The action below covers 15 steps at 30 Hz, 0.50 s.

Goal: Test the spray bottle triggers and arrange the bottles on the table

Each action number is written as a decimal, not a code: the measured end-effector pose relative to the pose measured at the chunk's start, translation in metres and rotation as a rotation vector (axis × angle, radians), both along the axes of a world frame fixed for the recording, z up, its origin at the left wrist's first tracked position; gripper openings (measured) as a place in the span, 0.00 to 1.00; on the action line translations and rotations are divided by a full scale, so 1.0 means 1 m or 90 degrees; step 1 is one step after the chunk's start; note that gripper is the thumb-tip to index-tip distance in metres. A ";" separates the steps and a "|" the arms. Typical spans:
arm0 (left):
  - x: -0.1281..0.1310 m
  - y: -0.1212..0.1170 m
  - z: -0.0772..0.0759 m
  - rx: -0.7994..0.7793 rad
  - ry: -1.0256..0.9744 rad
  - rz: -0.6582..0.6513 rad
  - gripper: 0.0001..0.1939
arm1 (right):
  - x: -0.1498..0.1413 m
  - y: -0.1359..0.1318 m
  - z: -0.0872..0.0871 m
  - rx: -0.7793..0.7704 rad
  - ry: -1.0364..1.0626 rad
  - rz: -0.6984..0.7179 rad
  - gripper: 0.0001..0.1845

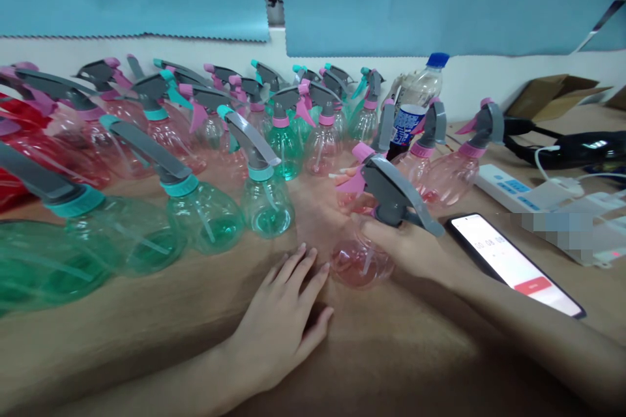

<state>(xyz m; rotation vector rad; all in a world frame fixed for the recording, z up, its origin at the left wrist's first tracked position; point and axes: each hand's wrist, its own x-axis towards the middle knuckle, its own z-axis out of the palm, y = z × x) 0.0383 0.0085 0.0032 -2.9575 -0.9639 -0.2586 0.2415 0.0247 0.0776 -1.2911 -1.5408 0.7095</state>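
My right hand (408,244) is wrapped round the upper part of a clear pink spray bottle (359,264) with a grey and pink trigger head. The thumb lies on the near side, and fingertips show behind the bottle. The bottle stands close to upright, its base at table level; whether it touches the table I cannot tell. My left hand (281,313) lies flat on the table, fingers spread, holding nothing. Just beyond it stands a green spray bottle (268,212) with a teal collar. Two more pink spray bottles (450,176) are behind my right hand.
Several green spray bottles (205,221) line the left side, with many pink and green ones packed behind. A drink bottle (413,111) with a blue cap stands at the back. On the right are a lit phone (513,264), a power strip (508,186) and a cardboard box (552,98).
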 end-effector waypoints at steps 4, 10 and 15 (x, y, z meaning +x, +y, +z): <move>-0.001 -0.001 -0.001 -0.003 -0.004 0.001 0.24 | 0.002 -0.001 -0.004 0.007 -0.008 0.016 0.14; 0.000 -0.001 0.001 -0.007 -0.008 0.000 0.24 | 0.003 -0.001 -0.004 0.017 -0.029 0.006 0.14; 0.001 -0.001 0.002 0.000 -0.001 0.001 0.24 | 0.003 0.002 -0.012 0.028 -0.053 -0.020 0.14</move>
